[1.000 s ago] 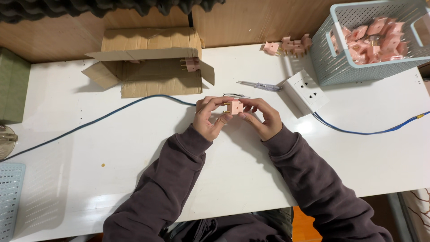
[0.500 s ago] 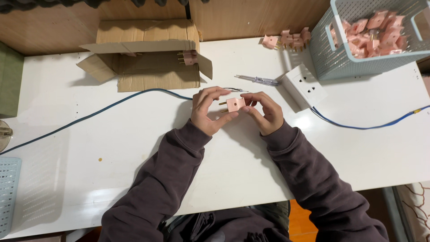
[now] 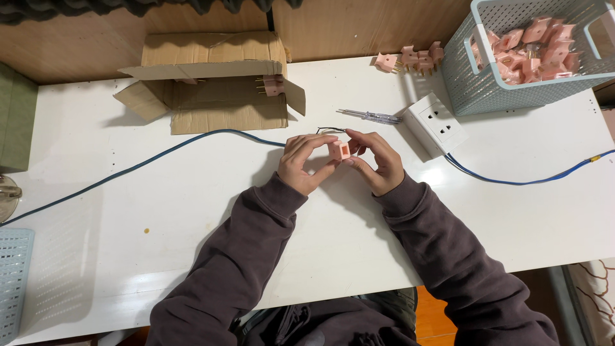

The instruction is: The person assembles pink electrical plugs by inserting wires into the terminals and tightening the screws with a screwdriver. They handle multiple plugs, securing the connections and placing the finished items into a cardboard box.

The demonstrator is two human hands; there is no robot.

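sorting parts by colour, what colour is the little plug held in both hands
Pale pink. The plug shows best in the head view, pinched between the left hand and right hand.

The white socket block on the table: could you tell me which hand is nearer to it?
Right. The right hand sits just left of the white socket block; the left hand is farther left, beyond the pink plug.

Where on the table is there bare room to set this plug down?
Bare tabletop lies left of the left hand, below the blue cable. Crowded: the far right corner, with socket box, screwdriver and basket.
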